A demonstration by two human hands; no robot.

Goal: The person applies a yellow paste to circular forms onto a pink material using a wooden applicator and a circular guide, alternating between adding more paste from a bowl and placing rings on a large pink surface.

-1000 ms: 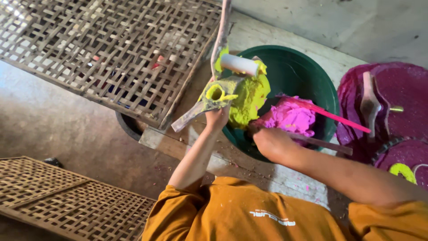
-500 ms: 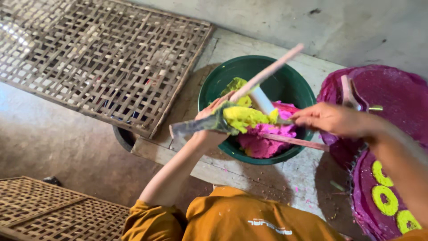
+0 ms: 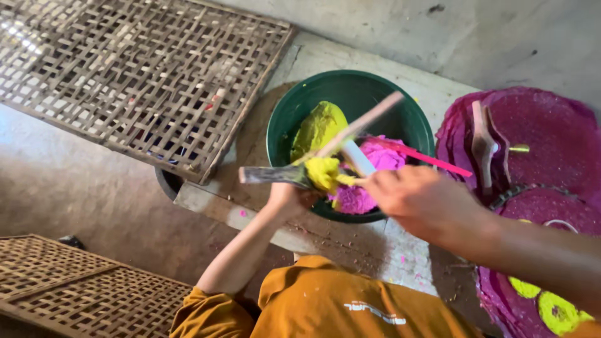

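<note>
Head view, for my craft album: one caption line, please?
Two hands work yellow dough with a stick over a green bowl.

The floor point(image 3: 75, 188) is grey, bare and dusty. A big woven bamboo mat point(image 3: 138, 81) lies at the top left, with light shining on its corner. Another woven mat point(image 3: 69, 288) lies at the bottom left. A rough grey wall point(image 3: 488, 37) runs along the top right.
</note>
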